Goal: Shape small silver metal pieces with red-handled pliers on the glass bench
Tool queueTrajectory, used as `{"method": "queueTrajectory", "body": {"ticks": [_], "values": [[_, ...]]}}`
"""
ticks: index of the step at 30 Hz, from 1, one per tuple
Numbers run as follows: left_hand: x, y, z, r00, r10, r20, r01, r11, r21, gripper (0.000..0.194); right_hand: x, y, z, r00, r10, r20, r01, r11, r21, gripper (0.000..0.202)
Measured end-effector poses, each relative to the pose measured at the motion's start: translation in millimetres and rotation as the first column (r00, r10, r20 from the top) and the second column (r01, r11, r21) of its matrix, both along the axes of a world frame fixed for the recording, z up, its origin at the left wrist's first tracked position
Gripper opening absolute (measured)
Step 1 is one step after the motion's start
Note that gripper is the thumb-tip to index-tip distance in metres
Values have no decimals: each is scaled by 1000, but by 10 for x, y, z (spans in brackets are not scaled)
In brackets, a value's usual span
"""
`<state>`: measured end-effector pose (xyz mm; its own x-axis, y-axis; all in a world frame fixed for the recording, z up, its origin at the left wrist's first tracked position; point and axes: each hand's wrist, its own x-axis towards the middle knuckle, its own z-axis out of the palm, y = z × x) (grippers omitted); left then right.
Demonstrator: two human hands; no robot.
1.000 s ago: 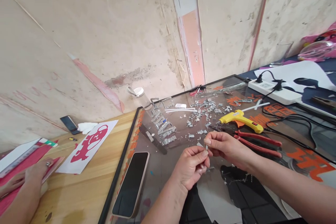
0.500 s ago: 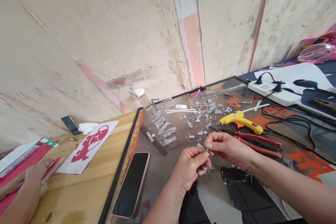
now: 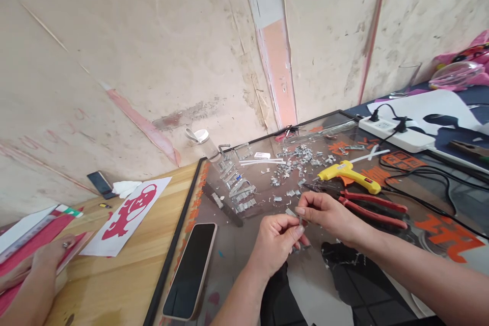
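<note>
My left hand [image 3: 280, 239] is closed in a pinch, its fingertips meeting those of my right hand [image 3: 324, 214]. Between the fingertips shows a small silvery metal piece [image 3: 300, 220], partly hidden by the fingers. Both hands are above the dark glass-topped table. Many small metal pieces [image 3: 301, 158] lie scattered beyond them. A yellow glue gun [image 3: 349, 173] rests behind my right hand, and pliers with red handles [image 3: 376, 206] lie beside that wrist.
A phone [image 3: 191, 270] lies left of my hands. A lidded bottle [image 3: 206, 143] stands near the wall. The white power strip [image 3: 397, 132] has black cables. At far left, another person's hands [image 3: 46, 260] rest over red paper.
The fingers of both hands have shifted slightly around the small piece, and more of it shows between them. The view has moved a little.
</note>
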<state>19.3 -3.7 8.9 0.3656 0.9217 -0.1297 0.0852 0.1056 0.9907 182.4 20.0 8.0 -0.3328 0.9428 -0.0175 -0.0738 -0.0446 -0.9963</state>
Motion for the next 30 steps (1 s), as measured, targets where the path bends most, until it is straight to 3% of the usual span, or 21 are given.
{"method": "queueTrajectory", "body": {"ticks": [11,18,30], "values": [[90,17,54,983,150,104,-141,986,-93,25,40,31,47,999,35,-22,-36,998,-58,26],[60,32,11,990,101,98,-95,993,-69,24,10,32,21,995,94,-35,-97,993,-69,25],[60,36,35,980,132,149,-113,985,-130,22,13,23,87,1000,14,26,-11,995,-101,23]]}}
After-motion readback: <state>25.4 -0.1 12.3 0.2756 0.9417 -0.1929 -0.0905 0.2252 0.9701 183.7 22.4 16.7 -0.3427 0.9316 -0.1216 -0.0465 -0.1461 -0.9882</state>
